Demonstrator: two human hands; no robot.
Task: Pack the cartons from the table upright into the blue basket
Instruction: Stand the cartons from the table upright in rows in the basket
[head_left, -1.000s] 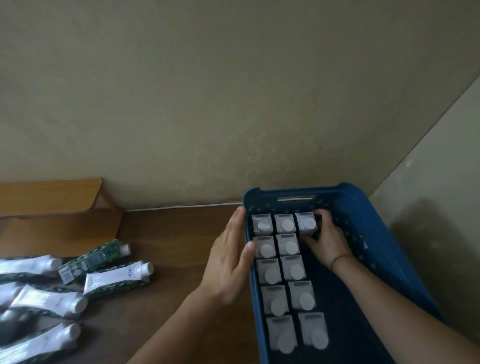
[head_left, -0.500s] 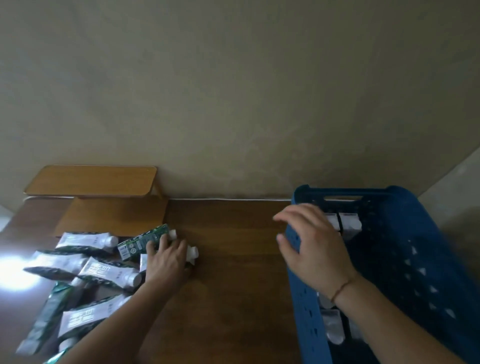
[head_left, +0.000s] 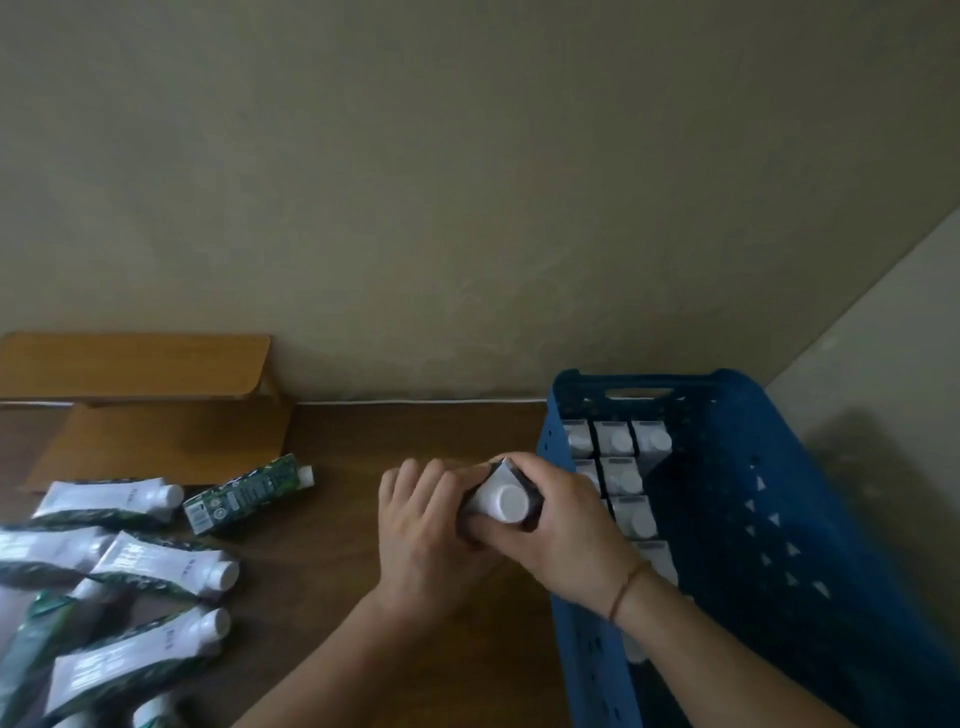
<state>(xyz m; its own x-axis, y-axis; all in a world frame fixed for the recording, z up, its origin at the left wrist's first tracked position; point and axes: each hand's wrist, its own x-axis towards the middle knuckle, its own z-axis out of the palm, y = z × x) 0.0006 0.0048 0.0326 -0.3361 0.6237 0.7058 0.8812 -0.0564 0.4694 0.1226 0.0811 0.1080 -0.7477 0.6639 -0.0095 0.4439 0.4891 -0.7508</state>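
Both hands hold one carton (head_left: 501, 501) upright just left of the blue basket (head_left: 779, 467), its white cap facing the camera. My left hand (head_left: 426, 540) wraps its left side, and my right hand (head_left: 566, 535) grips it from the right, over the basket's left wall. Several cartons (head_left: 621, 475) stand upright in rows along the basket's left side; the basket's right half shows dark floor. Several more cartons (head_left: 166, 564) lie flat on the wooden table (head_left: 363, 467) at the left, among them a green one (head_left: 247, 491).
A low wooden shelf (head_left: 135, 364) stands against the wall at the back left. A white cable (head_left: 415, 401) runs along the table's back edge. The wall corner rises right behind the basket.
My left hand came back from the pile at the left with a carton. My right hand moved left from the basket to meet it. Both now hold the carton beside the basket.
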